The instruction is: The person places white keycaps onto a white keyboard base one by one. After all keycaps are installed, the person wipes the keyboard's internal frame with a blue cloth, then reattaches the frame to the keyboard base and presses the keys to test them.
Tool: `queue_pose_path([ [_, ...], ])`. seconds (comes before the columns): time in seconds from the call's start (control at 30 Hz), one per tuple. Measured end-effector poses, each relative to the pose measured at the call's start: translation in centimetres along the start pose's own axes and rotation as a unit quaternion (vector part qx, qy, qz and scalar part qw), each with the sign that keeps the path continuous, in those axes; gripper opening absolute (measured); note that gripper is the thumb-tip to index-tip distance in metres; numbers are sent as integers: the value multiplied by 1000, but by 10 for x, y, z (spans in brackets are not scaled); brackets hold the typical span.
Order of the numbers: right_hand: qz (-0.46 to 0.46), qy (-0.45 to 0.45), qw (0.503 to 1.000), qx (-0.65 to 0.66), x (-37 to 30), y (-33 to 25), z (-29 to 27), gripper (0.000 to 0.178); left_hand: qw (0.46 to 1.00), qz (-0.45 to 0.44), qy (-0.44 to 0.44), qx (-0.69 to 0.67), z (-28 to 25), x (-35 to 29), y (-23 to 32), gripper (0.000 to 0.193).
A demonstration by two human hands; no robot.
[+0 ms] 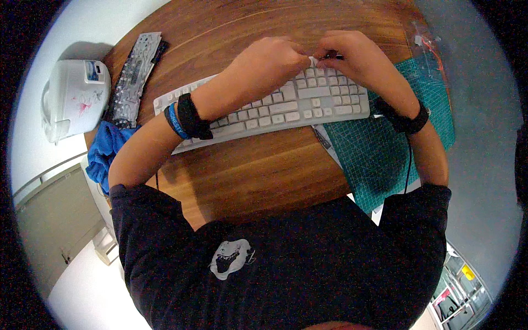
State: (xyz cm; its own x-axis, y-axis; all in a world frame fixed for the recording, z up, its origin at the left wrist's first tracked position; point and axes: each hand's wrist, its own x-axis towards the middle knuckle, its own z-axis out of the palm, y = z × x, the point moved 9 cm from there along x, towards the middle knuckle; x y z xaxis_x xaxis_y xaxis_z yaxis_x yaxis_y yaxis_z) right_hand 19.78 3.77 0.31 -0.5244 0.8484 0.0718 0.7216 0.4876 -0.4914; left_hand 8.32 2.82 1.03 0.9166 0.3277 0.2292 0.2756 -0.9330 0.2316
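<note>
Head view: a person's bare hands meet over the far edge of a long white full-size keyboard, which lies slightly slanted across a wood-grain surface. The left hand reaches across the keys with its fingers bunched at that edge, near the right-hand part of the board. Just beside it, the right hand curls its thumb and fingers inward above the number pad, with a small dark patch showing between them. The fingertips of the two hands are close together, but whether either is clamped on something I cannot tell.

A black wristband and a blue bracelet circle the left wrist; another black band sits on the right. Under the right forearm, a green gridded cutting mat reaches toward the person, with clear plastic packaging near its far end. To the left lie a long grey perforated plate and a crumpled blue cloth, beside a white rounded appliance with a floral print.
</note>
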Motion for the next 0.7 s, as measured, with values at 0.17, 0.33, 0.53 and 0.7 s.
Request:
queue_pose_path([
  [0.17, 6, -9, 998, -65, 1, 10, 7, 17, 1000, 2, 23, 4, 0, 4, 5, 19],
  [0.33, -20, 20, 990, -135, 10, -11, 1, 15, 1000, 1, 8, 30, 7, 9, 2, 17],
  [0.53, 9, -21, 989, -145, 16, -2, 7, 16, 999, -13, -19, 24, -1, 10, 5, 14],
  [0.7, -15, -56, 998, -23, 21, 11, 8, 20, 1000, 10, -9, 10, -6, 8, 5, 13],
])
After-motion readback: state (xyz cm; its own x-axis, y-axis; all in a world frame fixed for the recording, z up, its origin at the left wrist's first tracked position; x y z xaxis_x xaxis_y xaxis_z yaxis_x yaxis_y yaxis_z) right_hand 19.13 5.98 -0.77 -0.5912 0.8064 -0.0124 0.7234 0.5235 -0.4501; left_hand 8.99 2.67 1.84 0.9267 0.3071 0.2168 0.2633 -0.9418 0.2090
